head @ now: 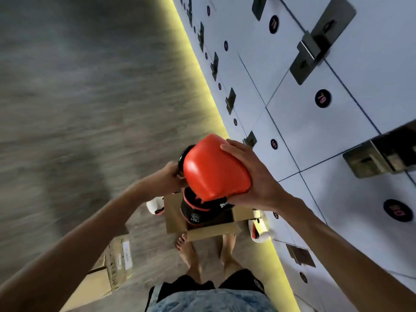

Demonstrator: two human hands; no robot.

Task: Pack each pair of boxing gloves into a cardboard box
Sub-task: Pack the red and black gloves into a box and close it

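I hold an orange boxing glove (213, 167) in the air above an open cardboard box (200, 224) on the floor. My right hand (252, 176) grips the glove's padded end from the right. My left hand (173, 174) grips its black cuff on the left. A second orange and black glove (198, 210) lies inside the box, cuff up. A white glove (155, 206) lies on the floor left of the box, and another white glove (258, 228) lies to its right.
A wall of white numbered lockers (315, 122) with metal handles runs along the right, lit yellow at its base. A closed cardboard box (105, 273) sits on the wood floor at lower left. My bare feet (189, 253) stand just behind the open box.
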